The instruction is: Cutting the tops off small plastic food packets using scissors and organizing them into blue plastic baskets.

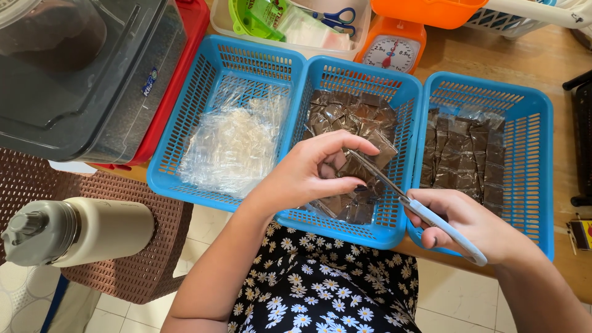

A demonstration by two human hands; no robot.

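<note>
A small dark-filled sachet (354,161) is pinched by the left hand (308,176) above the middle blue basket (394,92). Blue-handled scissors (425,216), gripped by the right hand (472,225), are set at its edge; trimming seems underway, and a steady closing cut is needed.

Three baskets (345,74) abreast on table (542,55)

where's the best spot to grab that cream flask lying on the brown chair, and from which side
Probably the plain cream body of the flask, taken from above with fingers wrapped across its width. It lies on its side on the brown woven chair, so the long round barrel faces up and is unobstructed. The grey cap end at the left is lumpy and narrower, a poorer hold.
</note>
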